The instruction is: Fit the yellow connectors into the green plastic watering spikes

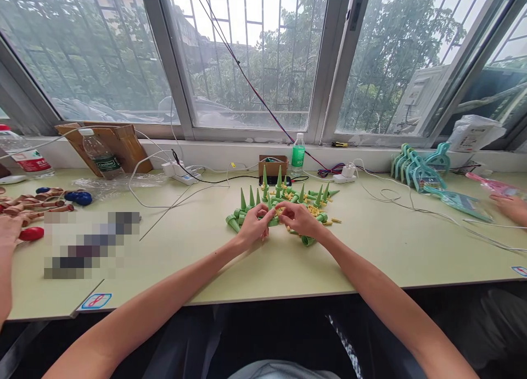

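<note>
In the head view, my left hand (255, 223) is closed around a green plastic spike (270, 202), its pointed tip upward. My right hand (300, 218) meets it there with thumb and forefinger pinched against the spike's side; what lies in that pinch is too small to make out. Around and behind both hands is a pile of similar green spikes (243, 199), some upright on their wide bases, others on their sides. Small yellow pieces (336, 221) are scattered among them, mostly to the right.
A small cardboard box (273, 163) and a green-labelled bottle (298, 155) stand behind the pile. White cables (405, 206) run across the table's right side. Green hangers (418, 170) lie farther right. Other people's hands reach in at both edges, near wooden toys (39, 200) on the left.
</note>
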The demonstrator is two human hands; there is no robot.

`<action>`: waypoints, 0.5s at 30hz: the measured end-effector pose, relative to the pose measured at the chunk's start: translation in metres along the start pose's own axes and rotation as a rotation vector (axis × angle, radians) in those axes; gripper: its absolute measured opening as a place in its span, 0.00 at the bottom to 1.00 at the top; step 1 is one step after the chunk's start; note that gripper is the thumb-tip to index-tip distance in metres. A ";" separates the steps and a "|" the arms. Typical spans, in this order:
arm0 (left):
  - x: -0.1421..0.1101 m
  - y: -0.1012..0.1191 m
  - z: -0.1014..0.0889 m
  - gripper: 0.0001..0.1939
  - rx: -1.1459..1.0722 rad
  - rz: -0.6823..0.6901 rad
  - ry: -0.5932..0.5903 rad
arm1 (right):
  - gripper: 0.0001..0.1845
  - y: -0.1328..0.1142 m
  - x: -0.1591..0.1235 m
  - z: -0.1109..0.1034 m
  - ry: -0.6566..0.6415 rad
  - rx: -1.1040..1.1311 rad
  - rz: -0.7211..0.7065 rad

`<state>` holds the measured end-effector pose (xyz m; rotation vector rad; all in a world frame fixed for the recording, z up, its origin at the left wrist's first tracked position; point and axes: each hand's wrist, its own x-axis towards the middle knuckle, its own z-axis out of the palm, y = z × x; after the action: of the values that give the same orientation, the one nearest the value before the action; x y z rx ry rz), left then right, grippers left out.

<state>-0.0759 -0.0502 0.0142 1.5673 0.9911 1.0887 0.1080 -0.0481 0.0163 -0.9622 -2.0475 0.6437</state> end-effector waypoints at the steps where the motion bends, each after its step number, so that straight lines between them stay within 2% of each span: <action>1: 0.000 0.001 0.000 0.20 -0.003 -0.002 0.002 | 0.11 0.000 0.000 0.000 0.009 0.007 0.005; 9: 0.000 0.002 0.000 0.19 -0.004 -0.033 0.019 | 0.12 -0.006 -0.001 -0.001 0.035 0.165 0.033; 15: 0.000 -0.001 0.001 0.19 -0.012 -0.033 0.030 | 0.13 -0.005 0.001 0.001 0.055 0.197 0.023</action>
<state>-0.0754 -0.0502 0.0136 1.5236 1.0250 1.0958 0.1051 -0.0505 0.0196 -0.8803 -1.8875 0.8057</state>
